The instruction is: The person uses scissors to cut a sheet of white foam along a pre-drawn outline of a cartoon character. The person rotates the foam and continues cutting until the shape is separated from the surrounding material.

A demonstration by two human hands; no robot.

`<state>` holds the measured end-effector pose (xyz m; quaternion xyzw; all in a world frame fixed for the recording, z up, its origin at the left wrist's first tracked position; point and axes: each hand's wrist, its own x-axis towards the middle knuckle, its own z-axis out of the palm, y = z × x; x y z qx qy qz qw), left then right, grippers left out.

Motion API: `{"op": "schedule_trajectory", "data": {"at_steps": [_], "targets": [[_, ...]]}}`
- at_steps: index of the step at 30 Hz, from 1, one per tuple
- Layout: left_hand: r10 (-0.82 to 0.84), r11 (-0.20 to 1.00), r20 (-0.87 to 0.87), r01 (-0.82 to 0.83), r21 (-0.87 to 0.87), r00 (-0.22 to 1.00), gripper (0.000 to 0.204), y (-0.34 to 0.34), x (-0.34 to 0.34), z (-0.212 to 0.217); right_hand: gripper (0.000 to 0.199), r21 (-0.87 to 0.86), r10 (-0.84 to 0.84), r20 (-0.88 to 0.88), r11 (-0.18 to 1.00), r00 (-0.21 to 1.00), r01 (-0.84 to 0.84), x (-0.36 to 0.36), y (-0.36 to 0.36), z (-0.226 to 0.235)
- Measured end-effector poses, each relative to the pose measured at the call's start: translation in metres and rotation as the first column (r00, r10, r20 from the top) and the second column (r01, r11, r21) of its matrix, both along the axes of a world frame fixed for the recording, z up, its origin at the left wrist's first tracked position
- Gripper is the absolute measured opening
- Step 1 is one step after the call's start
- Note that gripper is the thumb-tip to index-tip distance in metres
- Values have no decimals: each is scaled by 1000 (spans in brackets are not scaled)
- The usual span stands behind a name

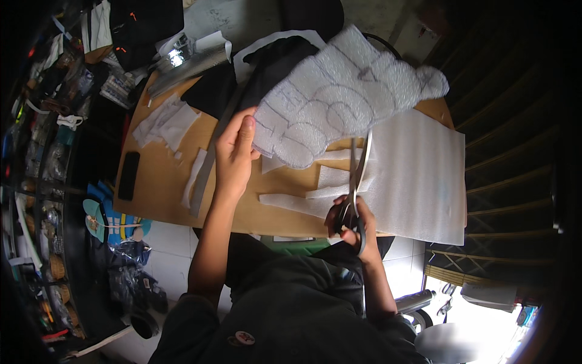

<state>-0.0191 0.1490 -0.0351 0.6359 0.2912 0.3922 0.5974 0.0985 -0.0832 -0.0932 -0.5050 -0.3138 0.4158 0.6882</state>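
Observation:
My left hand [236, 148] is closed on the left end of a white foam sheet cutout [345, 91], thumb on top. Dark curved and straight lines are drawn across the cutout, and its outline is irregular, with a rounded tip at the far right. My right hand [354, 227] grips a pair of scissors [353, 182] by its dark handles. The blades point away from me, slightly apart, with their tips by the lower edge of the cutout. Whether they touch the foam I cannot tell. Beneath lie several foam offcuts [291, 204] on the brown table [163, 194].
A large foam sheet [418, 182] covers the table's right end. Farther left are foam scraps [167, 124], a black phone [128, 176] and dark fabric [212, 91]. Crowded shelves [54, 200] stand at the left, and a folding metal gate [503, 188] at the right.

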Motion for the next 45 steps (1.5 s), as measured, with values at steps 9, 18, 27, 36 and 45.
{"op": "schedule_trajectory", "data": {"at_steps": [9, 18, 27, 36, 45], "targets": [[-366, 929, -161, 370, -8, 917, 24, -19, 16, -23, 57, 52, -527, -224, 833, 820, 550, 12, 52, 4], [-822, 557, -110, 746, -365, 559, 25, -18, 10, -22, 51, -26, -318, 358, 936, 878, 350, 49, 42, 24], [-353, 862, 85, 359, -358, 932, 29, -42, -1, -23, 63, 175, -449, 41, 883, 892, 436, 34, 41, 24], [-130, 948, 296, 206, -242, 946, 30, -83, -1, -10, 54, 162, -424, 14, 895, 906, 416, -23, 48, 39], [-71, 929, 323, 181, -323, 944, 30, -93, -5, 14, 67, 201, -195, 58, 963, 979, 180, -27, 37, 45]]}}
